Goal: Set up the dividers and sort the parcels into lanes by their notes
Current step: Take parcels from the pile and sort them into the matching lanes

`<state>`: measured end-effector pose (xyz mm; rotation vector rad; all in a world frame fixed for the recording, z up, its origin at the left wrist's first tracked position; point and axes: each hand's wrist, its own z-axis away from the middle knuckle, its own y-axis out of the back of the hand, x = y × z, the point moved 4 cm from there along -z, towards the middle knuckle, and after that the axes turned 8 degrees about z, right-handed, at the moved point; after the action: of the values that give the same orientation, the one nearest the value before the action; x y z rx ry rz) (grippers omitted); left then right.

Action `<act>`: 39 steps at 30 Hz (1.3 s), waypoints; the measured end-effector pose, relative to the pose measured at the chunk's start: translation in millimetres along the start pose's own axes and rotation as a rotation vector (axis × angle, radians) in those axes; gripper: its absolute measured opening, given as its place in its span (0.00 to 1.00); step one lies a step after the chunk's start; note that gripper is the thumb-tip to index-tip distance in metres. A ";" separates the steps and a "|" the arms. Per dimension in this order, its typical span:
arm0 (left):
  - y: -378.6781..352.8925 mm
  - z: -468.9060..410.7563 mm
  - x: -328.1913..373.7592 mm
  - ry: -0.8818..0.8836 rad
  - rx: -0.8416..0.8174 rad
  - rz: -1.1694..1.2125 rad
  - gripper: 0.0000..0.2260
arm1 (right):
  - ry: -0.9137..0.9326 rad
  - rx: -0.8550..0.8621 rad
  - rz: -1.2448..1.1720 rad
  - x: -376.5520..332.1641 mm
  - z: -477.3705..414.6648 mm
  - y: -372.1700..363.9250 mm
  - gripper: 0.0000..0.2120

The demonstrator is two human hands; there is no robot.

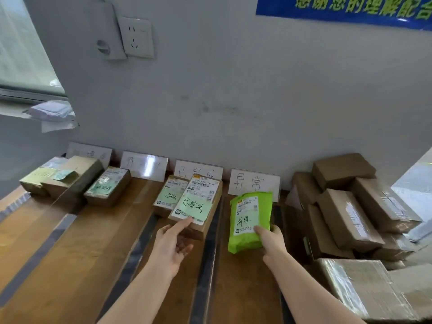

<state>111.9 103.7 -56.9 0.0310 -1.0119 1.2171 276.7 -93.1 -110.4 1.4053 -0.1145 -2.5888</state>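
Note:
Several white sign cards stand against the wall, one heading each lane; the rightmost card (254, 184) and the one beside it (198, 171) carry handwriting. Dark divider strips (205, 260) run along the wooden table between lanes. My right hand (271, 239) grips the near edge of a green parcel bag (250, 220) with a handwritten note, lying in the rightmost lane. My left hand (174, 244) touches the near edge of a cardboard box (197, 206) bearing a green note, its fingers spread. A second noted box (170, 195) sits just left of it.
More noted boxes (107, 188) and a further cluster (63, 176) fill the two left lanes. A pile of unsorted cardboard parcels (348, 206) is stacked at the right, with a large taped box (364, 288) in front. Bare table lies near me on the left.

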 end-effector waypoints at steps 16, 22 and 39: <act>-18.7 -49.6 -10.0 0.005 0.007 0.038 0.32 | -0.007 -0.006 0.246 5.6 -64.2 -22.1 0.16; -16.1 -46.6 -9.0 0.029 0.000 0.056 0.32 | 0.072 0.132 0.511 -5.2 -51.7 -20.3 0.30; 7.1 -35.9 46.5 -0.021 -0.085 -0.258 0.34 | 0.284 -0.262 0.148 -56.2 81.2 -137.2 0.27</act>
<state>128.3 160.2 -51.0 0.1054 -1.0420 0.9398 220.3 50.7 -41.7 1.5773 0.1508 -2.1679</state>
